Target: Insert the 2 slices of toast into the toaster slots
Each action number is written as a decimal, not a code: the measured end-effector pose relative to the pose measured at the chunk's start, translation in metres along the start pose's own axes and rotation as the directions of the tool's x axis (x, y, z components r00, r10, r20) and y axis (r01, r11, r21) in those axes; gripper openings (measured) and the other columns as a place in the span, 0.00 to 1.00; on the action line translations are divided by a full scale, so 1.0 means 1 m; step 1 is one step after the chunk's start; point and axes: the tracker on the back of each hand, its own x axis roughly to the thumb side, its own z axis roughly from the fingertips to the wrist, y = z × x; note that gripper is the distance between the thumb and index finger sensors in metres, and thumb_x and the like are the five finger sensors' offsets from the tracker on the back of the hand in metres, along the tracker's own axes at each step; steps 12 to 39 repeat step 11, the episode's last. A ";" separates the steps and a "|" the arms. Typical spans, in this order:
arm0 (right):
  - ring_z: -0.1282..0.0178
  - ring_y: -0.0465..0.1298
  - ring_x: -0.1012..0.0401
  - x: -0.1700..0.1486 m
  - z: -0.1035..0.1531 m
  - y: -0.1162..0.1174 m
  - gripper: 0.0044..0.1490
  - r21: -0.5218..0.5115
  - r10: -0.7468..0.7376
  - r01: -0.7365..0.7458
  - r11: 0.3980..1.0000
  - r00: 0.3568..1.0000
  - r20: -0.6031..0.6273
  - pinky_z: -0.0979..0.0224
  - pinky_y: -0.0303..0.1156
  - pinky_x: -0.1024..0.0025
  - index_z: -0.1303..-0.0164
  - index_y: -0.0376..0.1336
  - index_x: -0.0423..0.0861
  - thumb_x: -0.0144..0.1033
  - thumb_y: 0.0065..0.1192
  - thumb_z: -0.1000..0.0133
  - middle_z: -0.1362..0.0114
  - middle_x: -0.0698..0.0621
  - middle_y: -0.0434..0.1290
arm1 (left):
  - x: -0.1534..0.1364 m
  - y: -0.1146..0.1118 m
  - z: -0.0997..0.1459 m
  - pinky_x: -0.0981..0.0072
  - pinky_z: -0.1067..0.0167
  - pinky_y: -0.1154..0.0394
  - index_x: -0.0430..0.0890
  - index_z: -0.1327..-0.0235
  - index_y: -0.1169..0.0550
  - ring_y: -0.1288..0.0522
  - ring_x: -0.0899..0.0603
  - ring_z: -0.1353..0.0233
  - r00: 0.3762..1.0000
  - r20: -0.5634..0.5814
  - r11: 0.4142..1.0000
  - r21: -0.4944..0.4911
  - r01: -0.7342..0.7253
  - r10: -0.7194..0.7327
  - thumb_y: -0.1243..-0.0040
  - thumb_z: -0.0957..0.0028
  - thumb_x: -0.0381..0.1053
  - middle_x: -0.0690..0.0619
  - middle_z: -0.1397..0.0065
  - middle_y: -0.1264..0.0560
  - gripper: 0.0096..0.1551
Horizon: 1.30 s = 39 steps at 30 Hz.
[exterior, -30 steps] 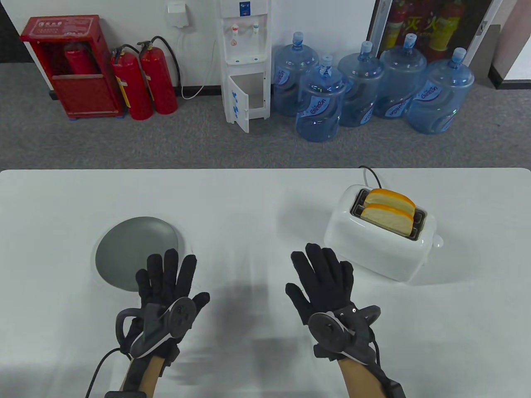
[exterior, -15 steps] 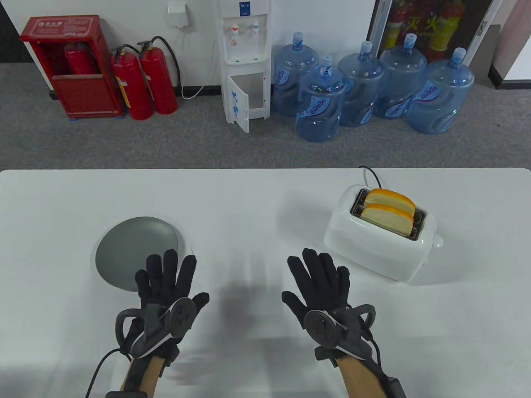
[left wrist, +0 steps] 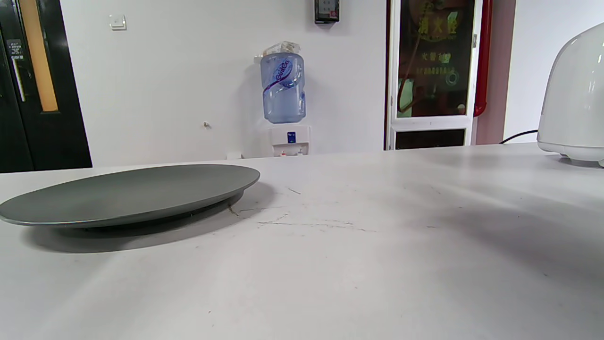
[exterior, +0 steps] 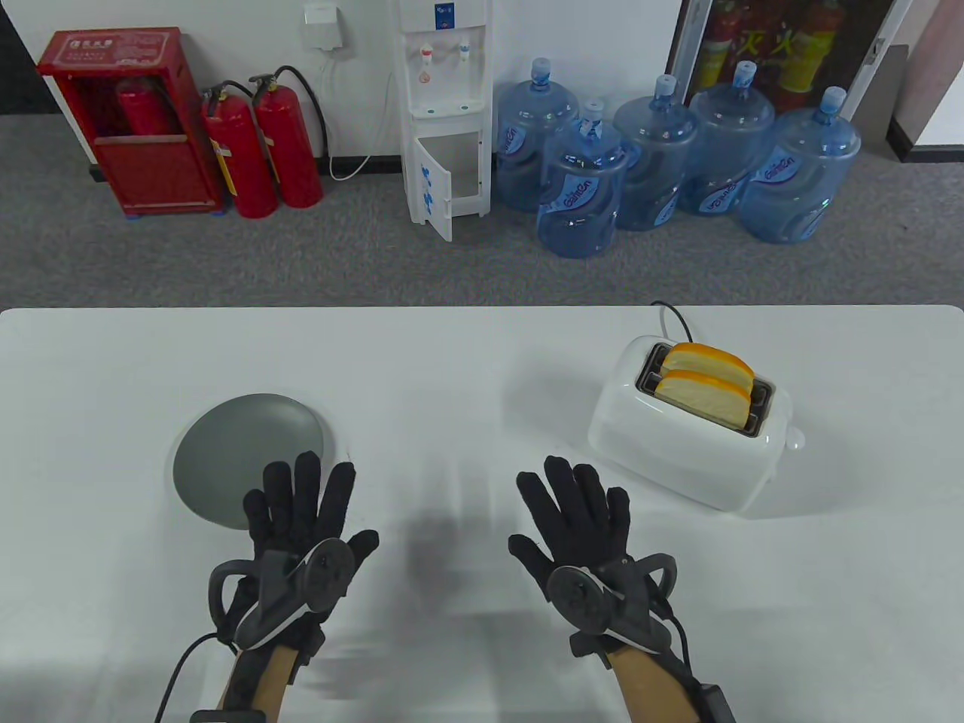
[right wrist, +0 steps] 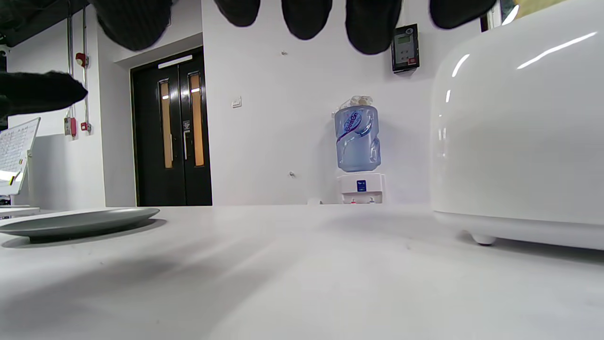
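A white toaster (exterior: 681,444) stands at the table's right, also seen at the right edge in the wrist views (left wrist: 573,99) (right wrist: 519,146). Two slices of toast (exterior: 704,380) stand upright in its slots, their tops sticking out. My left hand (exterior: 301,501) hovers flat with straight, spread fingers over the near edge of a grey plate (exterior: 241,452). My right hand (exterior: 576,504) is spread flat too, just left of the toaster and apart from it. Its fingertips (right wrist: 373,23) hang in from the top of the right wrist view. Neither hand holds anything.
The bare grey plate (left wrist: 122,193) (right wrist: 75,221) lies on the white table (exterior: 452,376) at the left. A black power cord (exterior: 674,316) runs off the far edge behind the toaster. Water jugs, a dispenser and fire extinguishers stand on the floor beyond.
My right hand has drifted a little to the left and toward the near edge, away from the toaster. The left hand has barely moved.
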 end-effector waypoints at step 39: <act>0.07 0.50 0.36 0.000 0.003 -0.003 0.47 -0.018 0.015 -0.015 1.000 1.000 0.000 0.18 0.48 0.26 0.04 0.37 0.55 0.64 0.42 0.28 0.02 0.42 0.40 | 0.000 -0.001 0.000 0.35 0.25 0.66 0.61 0.13 0.62 0.71 0.29 0.16 1.000 0.003 1.000 -0.005 0.003 -0.003 0.69 0.43 0.75 0.45 0.10 0.67 0.48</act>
